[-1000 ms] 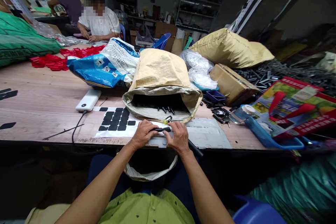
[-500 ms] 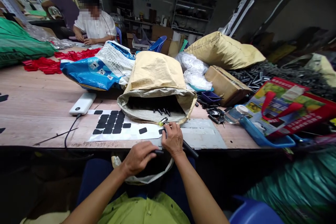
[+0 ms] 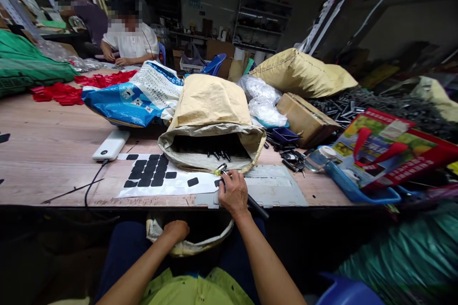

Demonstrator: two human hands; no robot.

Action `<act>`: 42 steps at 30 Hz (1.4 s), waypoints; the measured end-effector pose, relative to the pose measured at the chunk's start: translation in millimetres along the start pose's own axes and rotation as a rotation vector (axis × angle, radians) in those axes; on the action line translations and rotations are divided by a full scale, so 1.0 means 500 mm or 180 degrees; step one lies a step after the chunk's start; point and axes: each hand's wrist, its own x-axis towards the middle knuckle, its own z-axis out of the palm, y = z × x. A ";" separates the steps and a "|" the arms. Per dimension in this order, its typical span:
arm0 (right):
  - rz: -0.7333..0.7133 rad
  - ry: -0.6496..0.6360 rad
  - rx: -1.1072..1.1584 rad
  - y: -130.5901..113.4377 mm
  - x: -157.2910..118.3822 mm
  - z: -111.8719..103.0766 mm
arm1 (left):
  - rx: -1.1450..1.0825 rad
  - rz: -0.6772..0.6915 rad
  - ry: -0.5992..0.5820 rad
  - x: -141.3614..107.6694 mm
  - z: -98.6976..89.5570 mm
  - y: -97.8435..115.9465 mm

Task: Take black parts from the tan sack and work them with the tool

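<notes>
Left hand [image 3: 178, 230] at lower sack [image 3: 200, 248], right hand [image 3: 234, 193] apparently on black patch [image 3: 216, 183]

We wear a creased top [image 3: 196, 291] in bright yellow-green, lightly flecked with small dark marks, together with plain dark blue trousers [image 3: 119, 250]. Our forearms [image 3: 265, 255] and both hands [image 3: 234, 194] are bare.

Tan sack [image 3: 213, 100]: matt, creased, papery, w/ rough greyish lining. L of sack: glossy plastic bag [image 3: 139, 95], blue & wht; further L, shiny plastic-looking red strips [image 3: 59, 94]. In front of sack: smooth wht paper sheet [image 3: 181, 188] w/ matt blk patches [image 3: 145, 182], dull grey metal-looking plate [image 3: 282, 186], smooth blk rod [image 3: 258, 207]. R of sack: crinkly clear plastic bags [image 3: 266, 112]. Under sack: smooth wood-grain table [image 3: 53, 152], low sheen.
</notes>
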 end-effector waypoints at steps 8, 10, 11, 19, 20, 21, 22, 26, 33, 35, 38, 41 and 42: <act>-0.0003 -0.0008 -0.0048 -0.002 0.001 0.000 | -0.0882 0.1156 -0.0219 -0.072 -0.149 0.059; -0.0007 0.0001 -0.0069 -0.003 0.001 -0.001 | -0.1023 0.1252 0.0529 -0.047 -0.229 0.085; -0.0011 0.0006 -0.0075 -0.003 0.001 -0.001 | -0.0888 0.1137 0.1100 -0.025 -0.268 0.095; 0.0000 -0.0082 -0.0047 -0.001 0.001 -0.007 | -0.0664 -0.0985 0.2214 0.184 -0.432 0.113; 0.0007 -0.0092 -0.0042 -0.001 0.001 -0.008 | -0.0696 -0.1026 0.2146 0.196 -0.437 0.110; 0.0013 -0.0098 -0.0038 -0.002 0.001 -0.008 | -0.0717 -0.1057 0.2118 0.204 -0.439 0.108; 0.0015 -0.0100 -0.0033 -0.002 0.001 -0.009 | -0.0738 -0.1095 0.2107 0.208 -0.440 0.105; 0.0007 -0.0085 -0.0001 -0.002 0.001 -0.009 | -0.0836 -0.1240 0.2184 0.200 -0.435 0.093; 0.0098 0.0066 -0.0002 -0.003 -0.006 -0.004 | -0.1099 -0.0539 0.2688 0.123 -0.384 0.086; 0.0267 0.0180 -0.0096 -0.005 -0.009 -0.001 | -0.1015 0.0229 0.2677 0.092 -0.346 0.085; 0.0459 0.0234 -0.0273 -0.008 -0.010 0.004 | -0.0817 0.1207 0.2373 0.057 -0.275 0.078; 0.0538 0.0191 -0.0368 -0.008 -0.004 0.009 | -0.0845 0.1633 0.2129 0.045 -0.219 0.064; 0.0584 0.0159 -0.0387 -0.006 0.000 0.010 | -0.0870 0.1711 0.2102 0.046 -0.208 0.060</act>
